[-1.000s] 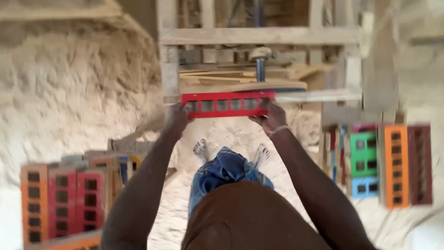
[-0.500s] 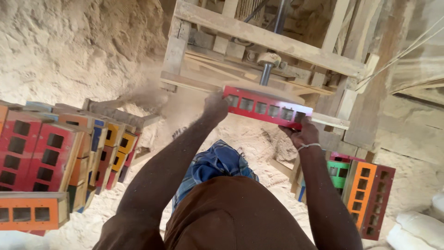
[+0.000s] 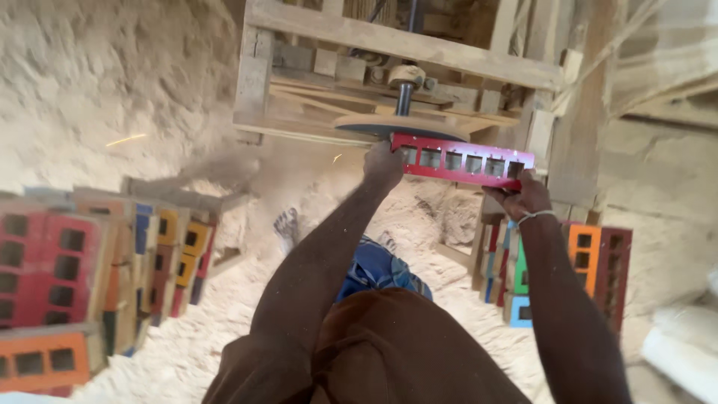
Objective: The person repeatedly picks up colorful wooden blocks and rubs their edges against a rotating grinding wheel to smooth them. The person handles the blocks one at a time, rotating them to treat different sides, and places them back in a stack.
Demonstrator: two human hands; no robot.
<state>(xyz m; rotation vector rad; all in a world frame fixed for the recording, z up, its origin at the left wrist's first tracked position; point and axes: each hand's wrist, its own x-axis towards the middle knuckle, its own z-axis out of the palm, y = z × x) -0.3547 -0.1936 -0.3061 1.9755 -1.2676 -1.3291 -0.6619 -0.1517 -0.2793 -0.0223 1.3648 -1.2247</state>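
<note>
A long red wooden board [image 3: 462, 160] with a row of square holes is held level in front of me. My left hand [image 3: 384, 166] grips its left end and my right hand [image 3: 525, 196], with a thin band on the wrist, grips its right end. The board's upper edge lies against a flat round disc [image 3: 389, 125] on a vertical metal shaft [image 3: 404, 97]. The disc sits inside a rough wooden frame [image 3: 404, 45]. Fine dust hangs in the air near the disc.
Painted boards with square holes, red, orange, yellow and blue, are stacked on edge at the left [image 3: 82, 269]. Another coloured stack [image 3: 568, 269] stands at the right. My feet [image 3: 286, 224] rest on a floor thick with sawdust [image 3: 194, 337]. White sacks [image 3: 684, 344] lie at far right.
My view has swung to the left and tilted. The red board stays in both hands and now sits against the disc's edge, slightly further right in the frame.
</note>
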